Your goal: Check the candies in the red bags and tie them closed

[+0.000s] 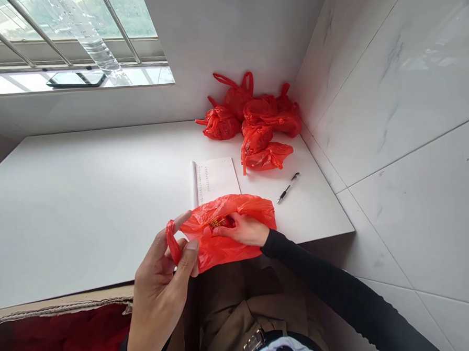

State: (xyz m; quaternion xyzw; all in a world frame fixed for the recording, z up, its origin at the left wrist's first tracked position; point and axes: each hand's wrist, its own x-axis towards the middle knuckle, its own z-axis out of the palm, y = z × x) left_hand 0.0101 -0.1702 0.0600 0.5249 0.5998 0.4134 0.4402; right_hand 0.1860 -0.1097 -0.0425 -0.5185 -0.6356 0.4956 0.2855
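A red plastic bag [230, 254] hangs open in front of me, over the table's front edge. My left hand [166, 276] grips the bag's left handle, which loops around its fingers. Inside the bag's mouth is my right hand [243, 229], with its fingers around a red item with gold lettering [220, 224]. Most of that item is hidden by the hand and the plastic, so its kind cannot be made out. Just behind the bag lies an open notebook [218, 177] with handwritten lines.
Several tied red bags [257, 119] are heaped in the table's back right corner. A black and clear pen [288, 187] lies right of the notebook on the white table [91, 204]. A cardboard box [74, 306] with red contents stands at lower left. On the windowsill are a phone [76, 79] and a clear bottle [101, 56].
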